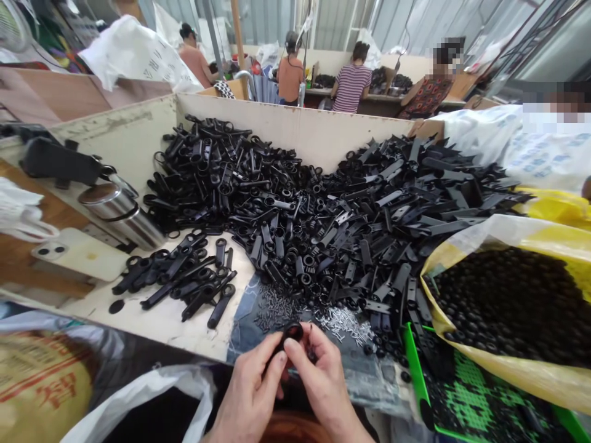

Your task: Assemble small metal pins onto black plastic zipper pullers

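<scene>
Pinching one black plastic part point(292, 333) between left hand point(253, 394) and right hand point(323, 384), we should grip firmly above the pins point(344, 321).

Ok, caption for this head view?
Both hands pinch a small black plastic ring part before a heap of black plastic pieces.

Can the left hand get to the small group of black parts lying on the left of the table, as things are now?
Probably yes. The small group of black parts lies in the open with nothing over it, but the left hand now shares a small black part with the right hand.
</scene>
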`<state>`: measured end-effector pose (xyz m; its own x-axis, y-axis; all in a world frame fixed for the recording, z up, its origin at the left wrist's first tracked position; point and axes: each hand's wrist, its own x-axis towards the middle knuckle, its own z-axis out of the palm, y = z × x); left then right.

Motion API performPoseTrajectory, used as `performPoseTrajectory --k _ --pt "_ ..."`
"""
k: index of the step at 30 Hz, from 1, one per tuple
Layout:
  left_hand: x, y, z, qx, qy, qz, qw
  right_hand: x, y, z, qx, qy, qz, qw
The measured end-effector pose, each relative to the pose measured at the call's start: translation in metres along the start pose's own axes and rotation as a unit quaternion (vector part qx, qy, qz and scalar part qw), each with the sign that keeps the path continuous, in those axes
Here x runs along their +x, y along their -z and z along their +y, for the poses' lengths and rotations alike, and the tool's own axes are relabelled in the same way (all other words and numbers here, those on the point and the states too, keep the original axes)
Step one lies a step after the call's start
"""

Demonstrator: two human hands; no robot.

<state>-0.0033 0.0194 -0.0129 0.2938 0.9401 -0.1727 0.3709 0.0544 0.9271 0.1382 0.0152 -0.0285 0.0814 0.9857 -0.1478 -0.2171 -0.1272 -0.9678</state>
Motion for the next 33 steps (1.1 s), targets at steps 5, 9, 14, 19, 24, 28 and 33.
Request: performPoseTrajectory --k 5,9,14,19,24,28,33 --pt "0.002 -0.001 0.002 0.012 0.009 0.018 1.000 0.007 0.009 -0.001 -0.009 -0.018 -0.037 0.999" --pt "-0.003 0.005 0.000 -0.062 0.047 -0.048 0.996 0.008 0.018 -0.004 -0.096 0.022 -0.059 0.993" --pt "-0.007 0.003 0.001 -0.047 0.032 0.011 0.998 0.004 0.012 0.002 -0.042 -0.032 -0.083 0.995" --pt "-0.003 -0.008 -0.007 -0.055 0.052 0.045 0.996 0.012 0.009 0.009 -0.070 -0.027 -0.062 0.995" --pt "0.004 -0.004 -0.003 -0.235 0.083 0.020 0.968 0.020 0.007 0.005 -0.001 -0.087 -0.109 0.990" --pt "-0.001 0.008 0.012 -0.211 0.074 0.009 0.975 0.016 0.004 -0.007 0.082 -0.142 -0.201 0.966" --pt "-0.017 0.015 0.019 -0.105 0.010 0.026 0.994 0.007 0.006 -0.019 0.122 -0.126 -0.237 0.956"
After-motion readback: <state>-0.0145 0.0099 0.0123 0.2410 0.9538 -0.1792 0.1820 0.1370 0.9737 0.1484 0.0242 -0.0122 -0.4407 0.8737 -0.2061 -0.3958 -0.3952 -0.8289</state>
